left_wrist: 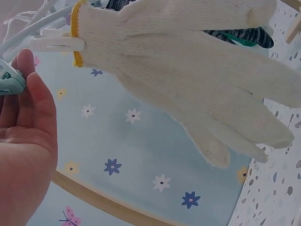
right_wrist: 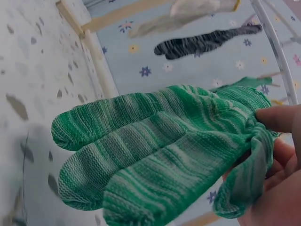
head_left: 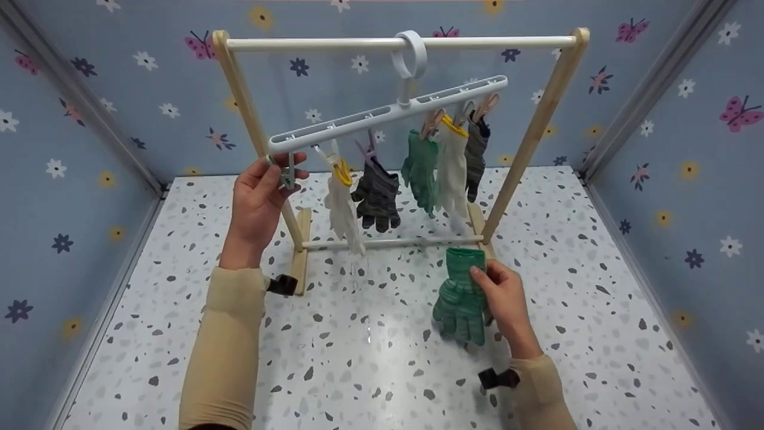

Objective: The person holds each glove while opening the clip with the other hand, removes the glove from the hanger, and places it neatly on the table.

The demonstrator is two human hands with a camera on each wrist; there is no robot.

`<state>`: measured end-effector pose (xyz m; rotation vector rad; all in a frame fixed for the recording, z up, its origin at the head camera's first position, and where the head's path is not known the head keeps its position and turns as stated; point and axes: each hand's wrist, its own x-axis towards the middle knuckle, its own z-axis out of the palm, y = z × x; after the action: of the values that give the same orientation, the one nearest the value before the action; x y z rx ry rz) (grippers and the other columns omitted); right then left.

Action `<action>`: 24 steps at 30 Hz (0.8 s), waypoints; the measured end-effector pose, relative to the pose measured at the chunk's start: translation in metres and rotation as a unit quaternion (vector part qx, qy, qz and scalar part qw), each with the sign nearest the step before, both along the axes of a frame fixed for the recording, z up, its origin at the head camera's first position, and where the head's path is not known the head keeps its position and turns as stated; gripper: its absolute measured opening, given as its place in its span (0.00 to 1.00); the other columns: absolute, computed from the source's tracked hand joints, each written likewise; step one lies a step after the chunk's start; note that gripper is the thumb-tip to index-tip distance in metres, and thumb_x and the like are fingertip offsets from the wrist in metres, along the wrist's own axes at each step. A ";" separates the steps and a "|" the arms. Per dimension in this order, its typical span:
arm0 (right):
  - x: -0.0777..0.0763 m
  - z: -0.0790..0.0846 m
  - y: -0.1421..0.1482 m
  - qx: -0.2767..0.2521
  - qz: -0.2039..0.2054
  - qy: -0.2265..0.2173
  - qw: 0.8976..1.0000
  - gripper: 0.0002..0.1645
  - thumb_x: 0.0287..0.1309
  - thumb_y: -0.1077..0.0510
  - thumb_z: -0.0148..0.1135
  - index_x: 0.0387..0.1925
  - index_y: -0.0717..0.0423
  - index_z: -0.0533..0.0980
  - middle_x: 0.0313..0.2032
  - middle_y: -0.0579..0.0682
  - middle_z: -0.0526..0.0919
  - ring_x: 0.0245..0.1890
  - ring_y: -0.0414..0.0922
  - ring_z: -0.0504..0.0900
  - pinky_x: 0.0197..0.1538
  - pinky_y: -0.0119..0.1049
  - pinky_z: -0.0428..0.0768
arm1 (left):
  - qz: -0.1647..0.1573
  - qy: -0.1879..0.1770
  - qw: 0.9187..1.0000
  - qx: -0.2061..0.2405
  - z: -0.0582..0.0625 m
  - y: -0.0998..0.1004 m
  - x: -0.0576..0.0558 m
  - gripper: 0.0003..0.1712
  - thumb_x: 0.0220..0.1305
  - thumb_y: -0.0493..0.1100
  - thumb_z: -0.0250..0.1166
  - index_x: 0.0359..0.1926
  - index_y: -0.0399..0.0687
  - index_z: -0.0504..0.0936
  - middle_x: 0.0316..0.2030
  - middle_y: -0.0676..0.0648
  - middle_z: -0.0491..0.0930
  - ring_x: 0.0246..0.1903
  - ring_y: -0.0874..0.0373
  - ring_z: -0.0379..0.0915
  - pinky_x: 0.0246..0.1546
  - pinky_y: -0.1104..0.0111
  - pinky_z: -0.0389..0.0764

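Observation:
My left hand (head_left: pixel 261 190) pinches a pale green clothespin (head_left: pixel 289 173) that hangs from the left end of the white clip hanger (head_left: pixel 358 122). In the left wrist view the same clothespin (left_wrist: pixel 10 81) sits between thumb and fingers. My right hand (head_left: pixel 506 298) holds a green knit glove (head_left: pixel 462 298) by its cuff edge, cuff up and fingers down, in front of the rack. Its striped green and white knit fills the right wrist view, thumb pinching near the cuff. Just right of my left hand hangs a white glove (head_left: pixel 342 206) with a yellow cuff.
A dark grey glove (head_left: pixel 377 197) hangs near the hanger's middle. On its right half hang a green glove (head_left: pixel 421 170), a white glove (head_left: pixel 453 173) and another dark glove (head_left: pixel 476 155). The hanger's ring (head_left: pixel 409 55) loops over the rack's white bar (head_left: pixel 310 45). Wooden posts (head_left: pixel 534 137) stand either side.

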<state>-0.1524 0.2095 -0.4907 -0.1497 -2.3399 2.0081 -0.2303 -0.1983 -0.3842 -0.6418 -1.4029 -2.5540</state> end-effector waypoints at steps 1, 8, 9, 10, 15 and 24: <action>0.000 -0.001 0.006 0.006 0.001 -0.008 1.000 0.15 0.69 0.57 0.62 0.50 0.65 0.80 0.40 0.55 0.81 0.39 0.47 0.76 0.43 0.36 0.76 | 0.000 0.001 1.000 0.000 0.000 -0.001 0.000 0.19 0.71 0.43 0.63 0.57 0.35 0.80 0.52 0.37 0.82 0.44 0.50 0.81 0.46 0.65 0.78; 0.000 -0.007 0.053 0.032 -0.002 -0.040 0.999 0.23 0.68 0.51 0.64 0.52 0.67 0.78 0.41 0.52 0.82 0.40 0.43 0.77 0.44 0.33 0.76 | 0.004 0.018 1.000 -0.019 -0.002 -0.003 0.000 0.21 0.71 0.45 0.63 0.58 0.35 0.79 0.51 0.38 0.82 0.43 0.51 0.81 0.45 0.65 0.78; 0.000 -0.008 0.060 0.027 0.000 -0.048 0.998 0.24 0.68 0.50 0.64 0.53 0.67 0.78 0.41 0.50 0.82 0.40 0.43 0.77 0.45 0.33 0.77 | 0.008 0.018 1.000 -0.023 -0.003 -0.003 0.000 0.22 0.70 0.46 0.64 0.58 0.36 0.79 0.50 0.39 0.83 0.43 0.51 0.81 0.45 0.65 0.79; 0.001 -0.010 0.068 0.017 0.000 -0.057 0.998 0.24 0.68 0.50 0.63 0.53 0.66 0.77 0.41 0.49 0.82 0.40 0.42 0.77 0.45 0.33 0.77 | 0.009 0.017 0.999 -0.027 -0.003 -0.002 0.000 0.22 0.70 0.46 0.64 0.58 0.36 0.79 0.50 0.39 0.83 0.43 0.51 0.81 0.45 0.65 0.79; 0.006 -0.018 0.102 -0.044 0.015 -0.102 0.994 0.21 0.67 0.48 0.64 0.51 0.60 0.78 0.40 0.46 0.82 0.40 0.41 0.80 0.45 0.35 0.80 | 0.012 0.014 0.999 -0.036 -0.003 0.000 0.000 0.22 0.70 0.46 0.64 0.58 0.36 0.79 0.51 0.39 0.82 0.44 0.51 0.81 0.47 0.64 0.79; 0.000 -0.036 0.147 -0.050 0.062 -0.202 0.976 0.33 0.70 0.48 0.60 0.66 0.64 0.65 0.55 0.50 0.71 0.44 0.37 0.80 0.48 0.34 0.80 | 0.007 0.016 0.999 -0.029 -0.002 -0.004 0.001 0.20 0.72 0.44 0.61 0.57 0.34 0.79 0.51 0.37 0.82 0.44 0.50 0.80 0.47 0.64 0.78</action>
<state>-0.1521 0.3560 -0.5270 -0.4694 -2.5273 2.3489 -0.2296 -0.2021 -0.3860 -0.6770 -1.4704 -2.4901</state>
